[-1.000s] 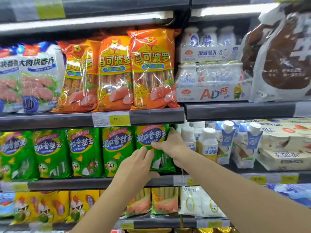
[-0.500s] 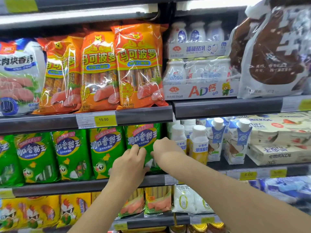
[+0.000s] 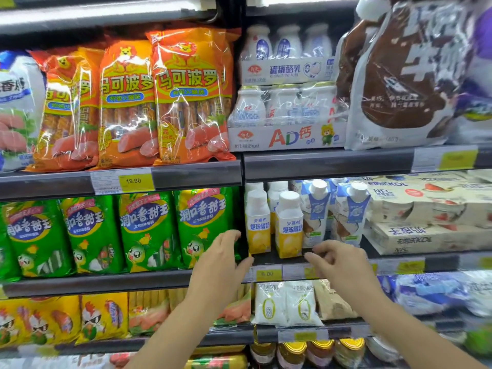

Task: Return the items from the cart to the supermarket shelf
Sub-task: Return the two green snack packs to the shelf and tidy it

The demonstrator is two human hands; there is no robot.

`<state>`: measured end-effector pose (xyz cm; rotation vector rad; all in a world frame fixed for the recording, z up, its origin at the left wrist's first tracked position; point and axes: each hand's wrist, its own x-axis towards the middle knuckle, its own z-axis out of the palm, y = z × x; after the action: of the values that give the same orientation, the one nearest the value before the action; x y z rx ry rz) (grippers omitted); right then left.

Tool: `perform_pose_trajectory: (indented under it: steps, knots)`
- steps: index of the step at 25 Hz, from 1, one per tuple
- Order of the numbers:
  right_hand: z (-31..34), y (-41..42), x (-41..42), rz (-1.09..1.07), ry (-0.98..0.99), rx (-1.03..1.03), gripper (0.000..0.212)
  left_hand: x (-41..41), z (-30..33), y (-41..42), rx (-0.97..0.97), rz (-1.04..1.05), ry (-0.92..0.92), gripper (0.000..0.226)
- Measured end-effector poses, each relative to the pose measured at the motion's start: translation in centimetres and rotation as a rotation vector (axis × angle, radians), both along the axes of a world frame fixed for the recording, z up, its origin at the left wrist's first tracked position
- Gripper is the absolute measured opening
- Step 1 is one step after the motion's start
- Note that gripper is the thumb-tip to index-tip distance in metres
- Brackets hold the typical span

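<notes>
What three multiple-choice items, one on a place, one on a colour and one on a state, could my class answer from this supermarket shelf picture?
1. Where does the 19.90 price tag sit?
A. on the shelf edge below the orange sausage packs
B. under the glass jars
C. on the brown bag

2. What is the main colour of the sausage pack next to the left hand?
A. blue
B. green
C. white

3. What are the hands doing?
A. both grip one bottle
B. the right lifts a carton
C. both hold nothing

Answers:
1 A: the tag sits just below the orange sausage packs.
2 B: its wrapper is green around a blue label.
3 C: the left hand and right hand hang before the shelf with loose fingers, nothing in them.
</notes>
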<state>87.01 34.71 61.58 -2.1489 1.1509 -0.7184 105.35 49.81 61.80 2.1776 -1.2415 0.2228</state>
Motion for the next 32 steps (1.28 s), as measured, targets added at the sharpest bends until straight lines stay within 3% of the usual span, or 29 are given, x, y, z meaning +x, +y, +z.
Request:
perform_pose_trajectory:
  steps: [4,9,21,25,28,32]
  knots:
    - [-0.4,-1.1,1.9,0.042,0.119,-0.085,0.037,-1.2,0.8,-3.8,0.010,0.111,0.175,0.080]
    - [-0.6,-1.5,3.3,0.023,0.233,-0.169,0.047,-2.1,0.7,-6.5,0.019,0.211,0.225,0.062]
    - [-0.2,-1.5,4.3,-0.018,0.338,-0.235,0.051,-2.4,0.6,-6.0,0.035,0.227,0.223,0.049]
    - [-0.4,-1.4,3.6,-0.003,0.256,-0.206,0.046,-2.8,0.9,-5.7,0.039,0.200,0.246,0.054]
    - [-1.2,-1.9,0.4,-0.023,0.085,-0.136,0.038,-3.1,1.3,-3.5,-0.104,0.217,0.285,0.066]
    - [-1.6,-3.9,-3.6,-0.157,-0.044,-0.130,0.030,-4.5,2.3,-1.8,-0.366,0.095,-0.044,0.032]
